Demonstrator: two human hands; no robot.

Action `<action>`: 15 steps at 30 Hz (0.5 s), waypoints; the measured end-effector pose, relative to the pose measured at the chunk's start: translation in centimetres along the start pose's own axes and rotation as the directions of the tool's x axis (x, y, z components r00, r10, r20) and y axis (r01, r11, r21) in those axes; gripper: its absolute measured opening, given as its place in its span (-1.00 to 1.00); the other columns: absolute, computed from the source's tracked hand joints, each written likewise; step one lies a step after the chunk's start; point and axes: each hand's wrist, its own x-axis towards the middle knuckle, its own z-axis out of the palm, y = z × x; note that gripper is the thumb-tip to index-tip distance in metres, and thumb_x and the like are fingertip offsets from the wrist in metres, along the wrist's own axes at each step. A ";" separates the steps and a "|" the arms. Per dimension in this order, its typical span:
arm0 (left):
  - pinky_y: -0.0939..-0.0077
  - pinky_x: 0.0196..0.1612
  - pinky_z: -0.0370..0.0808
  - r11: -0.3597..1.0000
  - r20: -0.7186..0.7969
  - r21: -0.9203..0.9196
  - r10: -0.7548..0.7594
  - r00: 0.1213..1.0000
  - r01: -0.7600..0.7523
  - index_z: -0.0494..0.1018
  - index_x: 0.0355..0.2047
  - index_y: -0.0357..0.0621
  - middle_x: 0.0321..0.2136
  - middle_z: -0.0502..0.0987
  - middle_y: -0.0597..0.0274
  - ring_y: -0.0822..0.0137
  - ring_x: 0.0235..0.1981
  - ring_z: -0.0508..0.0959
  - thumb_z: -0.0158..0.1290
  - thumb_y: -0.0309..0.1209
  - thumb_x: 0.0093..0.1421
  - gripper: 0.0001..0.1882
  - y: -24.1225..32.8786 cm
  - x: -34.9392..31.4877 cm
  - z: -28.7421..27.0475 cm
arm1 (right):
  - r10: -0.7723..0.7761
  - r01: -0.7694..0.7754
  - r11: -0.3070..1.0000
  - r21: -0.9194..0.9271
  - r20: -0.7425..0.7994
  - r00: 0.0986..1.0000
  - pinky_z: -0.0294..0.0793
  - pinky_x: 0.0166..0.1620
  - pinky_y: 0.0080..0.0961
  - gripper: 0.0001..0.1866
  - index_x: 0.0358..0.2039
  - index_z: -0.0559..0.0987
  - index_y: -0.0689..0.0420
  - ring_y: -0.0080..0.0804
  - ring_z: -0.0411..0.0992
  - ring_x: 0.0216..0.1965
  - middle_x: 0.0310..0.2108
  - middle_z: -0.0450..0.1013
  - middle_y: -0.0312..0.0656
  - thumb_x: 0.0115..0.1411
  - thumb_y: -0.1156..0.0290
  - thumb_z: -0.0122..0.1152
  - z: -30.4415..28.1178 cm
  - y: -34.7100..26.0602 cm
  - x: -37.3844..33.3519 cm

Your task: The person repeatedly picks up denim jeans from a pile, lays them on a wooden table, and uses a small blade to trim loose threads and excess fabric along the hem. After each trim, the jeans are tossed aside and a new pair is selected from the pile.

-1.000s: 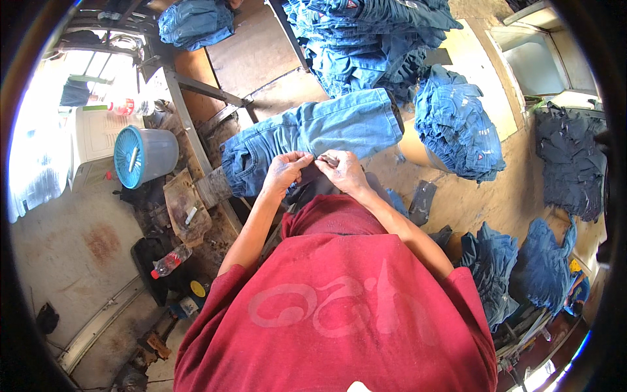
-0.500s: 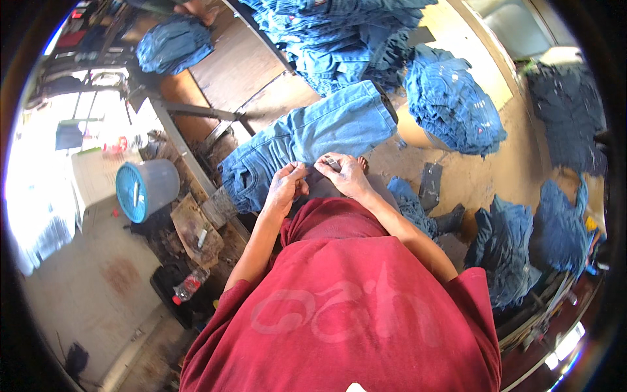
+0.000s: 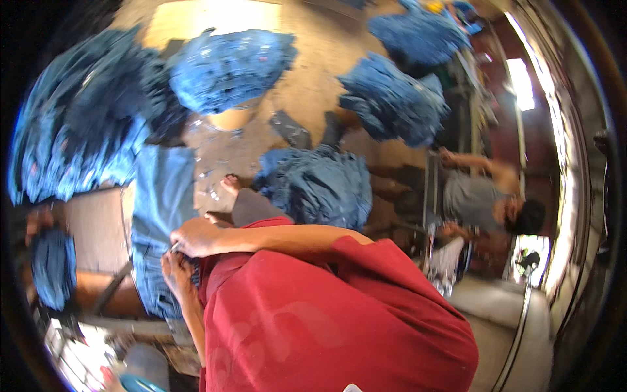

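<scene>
A pair of blue jeans point(image 3: 160, 196) lies lengthwise in front of me, at the left of the view. My right hand point(image 3: 199, 236) is closed on a small metal tool point(image 3: 175, 247), of which only a short grey tip shows. Just below it, my left hand point(image 3: 179, 276) is pinched closed at the edge of the jeans, and what its fingers hold, if anything, is too small to make out. The two hands nearly touch. Some blur softens both.
A tall heap of jeans point(image 3: 85, 124) stands at far left. Denim bundles point(image 3: 232, 68) point(image 3: 395, 98) sit ahead, and another denim pile point(image 3: 320, 186) lies by my leg. A person in a grey top point(image 3: 473, 199) is at right. A blue-lidded tub point(image 3: 137, 384) shows at lower left.
The view has swung to the right, bringing another person into sight. My hands have come closer together beside the jeans, the right one still holding the small metal tool.
</scene>
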 end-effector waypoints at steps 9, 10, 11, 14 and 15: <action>0.69 -0.71 0.14 0.876 0.248 -0.311 -0.300 0.921 0.369 0.38 -0.14 -0.09 0.02 0.64 -0.07 0.63 -0.76 0.13 -0.05 -0.12 0.58 -0.70 2.4 0.1 -1.7 | 0.071 -0.004 0.971 0.241 -0.271 0.960 0.63 -0.18 -0.01 -0.63 -0.30 0.74 0.05 0.11 0.66 -0.28 -0.38 0.66 0.02 0.25 -0.02 0.35 0.1 -0.2 -1.0; 0.69 -0.71 0.12 0.865 0.297 -0.311 -0.305 0.905 0.394 0.40 -0.14 -0.09 -0.09 0.67 0.02 0.63 -0.75 0.12 -0.02 -0.11 0.56 -0.70 2.7 0.5 -1.7 | 0.106 -0.049 0.977 0.207 -0.275 0.956 0.63 -0.19 -0.03 -0.61 -0.29 0.73 0.06 0.11 0.66 -0.30 -0.39 0.66 0.03 0.24 -0.04 0.38 -0.2 -0.4 -0.9; 0.68 -0.70 0.11 0.892 0.255 -0.225 -0.334 0.907 0.391 0.41 -0.14 -0.08 -0.16 0.64 0.09 0.63 -0.75 0.11 0.01 -0.12 0.55 -0.71 2.9 1.0 -1.6 | 0.155 -0.105 0.980 0.171 -0.310 0.938 0.64 -0.21 -0.02 -0.54 -0.39 0.75 0.13 0.13 0.66 -0.33 -0.44 0.65 0.07 0.20 -0.09 0.41 -0.4 -0.5 -1.1; 0.67 -0.69 0.09 0.935 0.223 -0.086 -0.318 0.921 0.344 0.43 -0.17 -0.05 -0.35 0.55 0.27 0.62 -0.74 0.09 0.06 -0.14 0.53 -0.74 3.0 2.1 -1.2 | 0.244 -0.227 0.969 0.099 -0.205 0.948 0.65 -0.23 -0.01 -0.47 -0.45 0.76 0.18 0.14 0.67 -0.34 -0.46 0.65 0.09 0.18 -0.13 0.42 -0.8 -0.7 -0.5; 0.66 -0.69 0.08 0.947 0.227 -0.062 -0.293 0.929 0.314 0.43 -0.18 -0.05 -0.40 0.51 0.32 0.62 -0.74 0.09 0.07 -0.15 0.53 -0.75 2.8 2.2 -1.0 | 0.245 -0.230 0.969 0.095 -0.203 0.948 0.65 -0.25 0.00 -0.47 -0.45 0.77 0.20 0.16 0.68 -0.35 -0.45 0.65 0.11 0.18 -0.12 0.41 -0.6 -0.7 -0.3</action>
